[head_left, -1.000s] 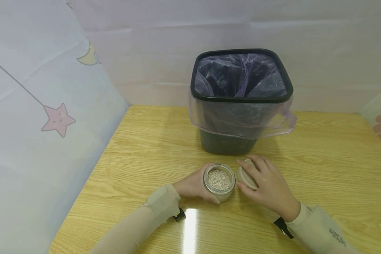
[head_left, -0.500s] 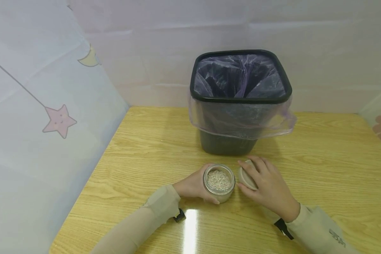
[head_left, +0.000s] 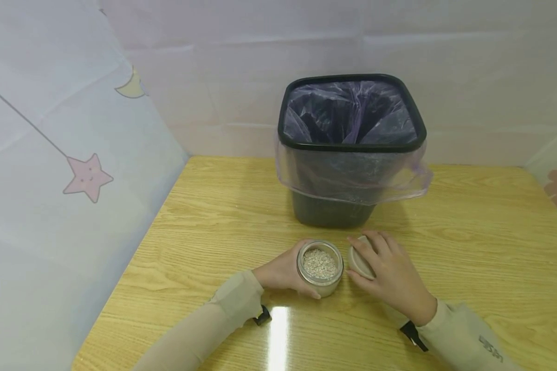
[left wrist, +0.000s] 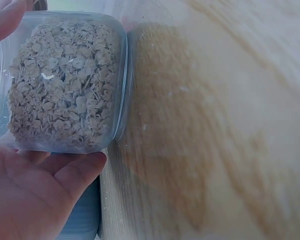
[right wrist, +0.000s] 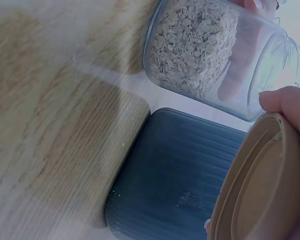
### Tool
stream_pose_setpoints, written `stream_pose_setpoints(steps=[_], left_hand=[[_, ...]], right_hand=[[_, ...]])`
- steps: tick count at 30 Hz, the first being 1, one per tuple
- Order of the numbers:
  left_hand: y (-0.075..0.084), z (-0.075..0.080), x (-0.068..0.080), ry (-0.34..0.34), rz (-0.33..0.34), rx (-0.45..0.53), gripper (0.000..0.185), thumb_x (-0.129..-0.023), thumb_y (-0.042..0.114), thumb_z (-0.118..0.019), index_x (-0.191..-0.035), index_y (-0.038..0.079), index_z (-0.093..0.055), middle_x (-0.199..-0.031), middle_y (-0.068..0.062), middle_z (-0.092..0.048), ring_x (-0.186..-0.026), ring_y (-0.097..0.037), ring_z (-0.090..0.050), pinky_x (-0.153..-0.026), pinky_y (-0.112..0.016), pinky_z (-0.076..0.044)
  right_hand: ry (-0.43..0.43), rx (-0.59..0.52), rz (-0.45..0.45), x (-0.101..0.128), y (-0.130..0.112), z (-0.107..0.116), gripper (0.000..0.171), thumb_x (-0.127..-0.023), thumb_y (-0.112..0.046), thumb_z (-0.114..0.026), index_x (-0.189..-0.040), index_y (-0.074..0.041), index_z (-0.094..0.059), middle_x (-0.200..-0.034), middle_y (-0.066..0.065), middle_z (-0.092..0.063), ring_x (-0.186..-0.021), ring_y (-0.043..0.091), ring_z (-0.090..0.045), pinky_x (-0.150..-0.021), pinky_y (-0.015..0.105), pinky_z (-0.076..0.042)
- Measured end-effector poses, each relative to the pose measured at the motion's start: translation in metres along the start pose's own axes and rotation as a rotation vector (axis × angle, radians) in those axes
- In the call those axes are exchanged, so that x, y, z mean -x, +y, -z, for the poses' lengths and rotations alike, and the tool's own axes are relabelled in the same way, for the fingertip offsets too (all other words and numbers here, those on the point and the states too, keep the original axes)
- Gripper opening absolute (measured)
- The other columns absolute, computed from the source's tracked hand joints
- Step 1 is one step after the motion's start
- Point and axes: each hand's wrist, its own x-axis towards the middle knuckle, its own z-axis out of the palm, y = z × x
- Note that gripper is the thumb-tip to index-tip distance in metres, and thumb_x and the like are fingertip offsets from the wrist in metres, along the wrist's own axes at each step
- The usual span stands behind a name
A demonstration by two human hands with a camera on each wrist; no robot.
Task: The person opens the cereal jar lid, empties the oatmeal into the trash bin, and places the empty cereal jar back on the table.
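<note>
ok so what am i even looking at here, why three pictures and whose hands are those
No machine here: a person works with bare hands and wears three cameras. The wide picture comes from the head, looking down at a wooden table. The two close, tilted pictures come from cameras on the wrists.

The left hand grips an open glass jar of oat flakes standing on the table; the left wrist view shows the same jar from the side. The right hand holds the jar's tan lid just beside the jar, tilted; the right wrist view shows the lid's underside. Behind them stands a dark bin lined with a thin plastic bag.
</note>
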Motion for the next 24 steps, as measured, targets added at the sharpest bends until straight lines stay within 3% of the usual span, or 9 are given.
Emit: stream_pose_setpoints(steps=[24], left_hand=[[0.002, 0.0, 0.0008, 0.006, 0.002, 0.038, 0.105, -0.06, 0.004, -0.092, -0.144, 0.009, -0.03, -0.136, 0.001, -0.046, -0.123, -0.01, -0.046, -0.108, -0.026, -0.033]], right_hand=[[-0.072, 0.003, -0.037, 0.0068, 0.0019, -0.0058, 0.073, -0.096, -0.065, -0.029, -0.119, -0.003, -0.06, -0.112, 0.027, -0.056, -0.094, 0.048, -0.056, -0.072, 0.063, -0.049]])
